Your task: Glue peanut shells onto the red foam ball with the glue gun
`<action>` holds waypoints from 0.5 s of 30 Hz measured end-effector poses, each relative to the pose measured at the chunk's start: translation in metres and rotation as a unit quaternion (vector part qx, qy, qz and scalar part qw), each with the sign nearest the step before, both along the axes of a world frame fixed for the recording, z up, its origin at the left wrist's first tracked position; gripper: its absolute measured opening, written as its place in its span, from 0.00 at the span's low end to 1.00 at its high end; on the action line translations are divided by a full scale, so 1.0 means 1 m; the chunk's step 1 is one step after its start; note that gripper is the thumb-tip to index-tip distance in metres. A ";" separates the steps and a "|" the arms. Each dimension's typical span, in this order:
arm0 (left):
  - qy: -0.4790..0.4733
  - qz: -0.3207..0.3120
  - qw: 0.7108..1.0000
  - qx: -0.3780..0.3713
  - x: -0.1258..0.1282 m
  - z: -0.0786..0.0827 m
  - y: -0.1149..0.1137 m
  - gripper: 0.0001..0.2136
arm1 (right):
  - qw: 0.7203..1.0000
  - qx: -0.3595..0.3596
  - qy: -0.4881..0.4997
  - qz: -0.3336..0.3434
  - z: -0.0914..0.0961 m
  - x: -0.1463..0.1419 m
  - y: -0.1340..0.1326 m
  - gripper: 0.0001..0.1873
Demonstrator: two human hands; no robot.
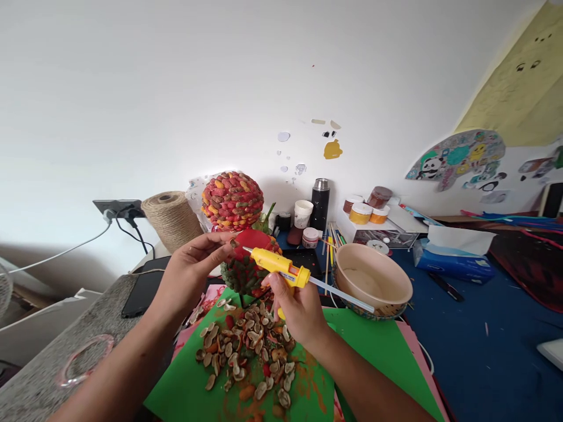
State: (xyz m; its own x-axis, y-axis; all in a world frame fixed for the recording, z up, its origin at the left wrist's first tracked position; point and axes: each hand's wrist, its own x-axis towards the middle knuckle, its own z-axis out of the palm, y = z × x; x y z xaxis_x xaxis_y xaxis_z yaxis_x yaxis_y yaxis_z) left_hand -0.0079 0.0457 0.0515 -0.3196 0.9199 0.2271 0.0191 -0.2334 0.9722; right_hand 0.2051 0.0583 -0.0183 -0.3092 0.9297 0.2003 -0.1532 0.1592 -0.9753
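My right hand [301,308] is wrapped around a yellow hot glue gun [281,266], with a clear glue stick [343,295] poking out of its back. The nozzle points left, at the bare red top of a smaller round craft [244,275] covered in green and red painted nut shells. At that craft's upper left edge, my left hand [191,264] is closed, its fingertips on the rim; whether a loose shell is between them is hidden. Below lie many loose shell halves [250,337], on a paint-stained green sheet [193,375].
A larger shell-covered ball [232,200] stands behind, beside a twine roll [169,220]. To the right are a beige bowl [373,275], paint jars [360,213], a black flask [320,205] and a tissue pack [453,258]. A power strip [116,209] with cords sits left.
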 end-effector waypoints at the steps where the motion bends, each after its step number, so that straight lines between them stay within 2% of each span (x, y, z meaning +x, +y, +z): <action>1: 0.002 -0.007 1.000 -0.004 -0.001 -0.001 0.000 0.23 | 1.000 -0.004 0.009 0.002 0.001 0.000 0.000 0.44; 7: 0.079 -0.137 0.986 -0.042 0.002 -0.002 -0.009 0.18 | 0.996 -0.031 0.082 -0.002 0.011 0.002 0.005 0.44; 11: 0.161 -0.188 0.969 -0.026 0.009 0.004 -0.020 0.16 | 0.993 -0.047 0.105 0.001 0.014 0.003 0.007 0.44; 15: 0.181 -0.212 0.960 -0.018 0.013 0.004 -0.025 0.15 | 0.990 -0.062 0.127 -0.005 0.014 0.003 0.009 0.46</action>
State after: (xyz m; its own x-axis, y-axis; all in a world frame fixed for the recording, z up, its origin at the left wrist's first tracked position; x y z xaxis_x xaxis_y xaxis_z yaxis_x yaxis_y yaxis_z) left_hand 0.0050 0.0203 0.0558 0.1786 0.9595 0.2177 0.2690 -0.2605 0.9272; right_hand 0.2077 0.0674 -0.0045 -0.2538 0.9548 0.1547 -0.3948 0.0437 -0.9177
